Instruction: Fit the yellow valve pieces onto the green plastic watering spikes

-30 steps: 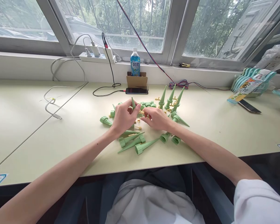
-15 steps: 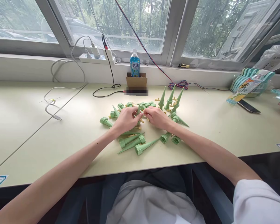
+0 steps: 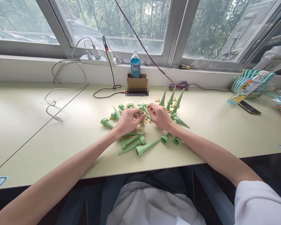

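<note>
Left hand [image 3: 126, 121] pinches a green spike [image 3: 140, 110], tip up, over the counter [image 3: 208, 125], among loose spikes [image 3: 145, 147]. Right hand [image 3: 161, 117] curls close by — its grip is hidden. Steady the spike's body; touch small yellow fittings [image 3: 149, 120] lightly — they look slender.

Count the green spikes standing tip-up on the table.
3: a left spike, a middle spike and a right spike, grouped beyond the right hand. The left hand holds another spike, tip up; hands may hide more.
</note>
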Tool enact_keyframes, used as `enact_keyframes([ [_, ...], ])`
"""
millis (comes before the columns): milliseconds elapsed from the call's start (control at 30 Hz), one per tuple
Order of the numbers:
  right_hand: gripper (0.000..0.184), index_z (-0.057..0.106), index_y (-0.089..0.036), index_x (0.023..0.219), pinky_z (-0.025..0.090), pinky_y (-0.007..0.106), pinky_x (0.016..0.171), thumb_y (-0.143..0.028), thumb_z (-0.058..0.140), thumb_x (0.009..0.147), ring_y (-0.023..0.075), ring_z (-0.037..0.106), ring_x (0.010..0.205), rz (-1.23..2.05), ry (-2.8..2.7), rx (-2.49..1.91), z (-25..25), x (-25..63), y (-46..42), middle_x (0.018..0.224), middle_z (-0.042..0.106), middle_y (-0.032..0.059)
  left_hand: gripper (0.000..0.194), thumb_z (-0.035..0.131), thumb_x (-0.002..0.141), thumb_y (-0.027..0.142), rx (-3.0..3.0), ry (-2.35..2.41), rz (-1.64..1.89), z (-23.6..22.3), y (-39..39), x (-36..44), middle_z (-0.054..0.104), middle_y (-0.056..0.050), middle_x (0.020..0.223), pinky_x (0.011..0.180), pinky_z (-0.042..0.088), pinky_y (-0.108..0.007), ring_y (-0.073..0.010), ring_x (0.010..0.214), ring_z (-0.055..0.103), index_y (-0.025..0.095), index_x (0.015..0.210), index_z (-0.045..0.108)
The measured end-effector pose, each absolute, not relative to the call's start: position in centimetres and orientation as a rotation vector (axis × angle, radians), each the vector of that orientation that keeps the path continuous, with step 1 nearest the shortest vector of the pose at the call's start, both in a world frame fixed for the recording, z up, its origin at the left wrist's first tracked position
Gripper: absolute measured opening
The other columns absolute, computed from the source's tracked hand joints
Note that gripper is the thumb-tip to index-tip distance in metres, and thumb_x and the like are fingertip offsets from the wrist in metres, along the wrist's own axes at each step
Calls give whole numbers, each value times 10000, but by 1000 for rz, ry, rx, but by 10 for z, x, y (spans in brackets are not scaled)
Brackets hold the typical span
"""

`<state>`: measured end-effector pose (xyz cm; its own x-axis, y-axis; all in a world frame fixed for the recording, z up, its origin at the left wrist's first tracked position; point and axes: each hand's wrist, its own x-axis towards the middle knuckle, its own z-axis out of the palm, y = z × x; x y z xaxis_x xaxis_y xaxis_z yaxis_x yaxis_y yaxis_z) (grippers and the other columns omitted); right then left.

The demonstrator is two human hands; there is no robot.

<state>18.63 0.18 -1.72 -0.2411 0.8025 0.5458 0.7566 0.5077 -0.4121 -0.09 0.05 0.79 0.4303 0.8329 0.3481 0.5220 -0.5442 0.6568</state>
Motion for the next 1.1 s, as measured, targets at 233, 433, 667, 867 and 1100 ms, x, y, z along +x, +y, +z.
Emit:
enact_keyframes([
  [233, 143, 581, -174, 892, 347, 254, 648, -226, 460, 949, 148, 517, 660, 23, -2031, -1309, -14, 184, -3, 778, 626, 39, 312, 602, 847, 480, 2277, 1161, 840, 5, 6, -4, 735, -37, 739, 674, 474, -291, -182, 685, 648, 197, 790, 720],
  [433, 167, 584, -168, 834, 336, 257, 624, -229, 471, 940, 145, 504, 634, 14, -2038, -1327, -15, 183, -3, 743, 620, 41, 313, 602, 842, 482, 2338, 1277, 860, 4, 9, -6, 719, -35, 697, 633, 445, -299, -178, 619, 607, 202, 781, 726],
  [667, 176, 578, -172, 807, 329, 255, 610, -232, 478, 939, 147, 514, 643, 11, -2034, -1333, -15, 182, -3, 733, 620, 39, 332, 616, 822, 507, 2363, 1333, 828, 3, 10, -8, 732, -50, 755, 603, 435, -304, -191, 636, 618, 203, 706, 685],
  [867, 185, 576, -172, 800, 329, 255, 610, -238, 478, 942, 146, 513, 645, 11, -2030, -1329, -15, 183, -4, 730, 616, 37, 396, 589, 831, 541, 2348, 1401, 837, 2, 11, -8, 681, -48, 645, 573, 413, -300, -206, 630, 621, 203, 632, 639],
  [1100, 187, 583, -168, 810, 347, 259, 633, -229, 472, 948, 141, 492, 641, 24, -2050, -1300, -16, 182, -3, 723, 594, 34, 414, 581, 834, 539, 2256, 1407, 1027, 9, 10, -9, 628, -22, 516, 621, 437, -313, -183, 545, 575, 206, 591, 621],
])
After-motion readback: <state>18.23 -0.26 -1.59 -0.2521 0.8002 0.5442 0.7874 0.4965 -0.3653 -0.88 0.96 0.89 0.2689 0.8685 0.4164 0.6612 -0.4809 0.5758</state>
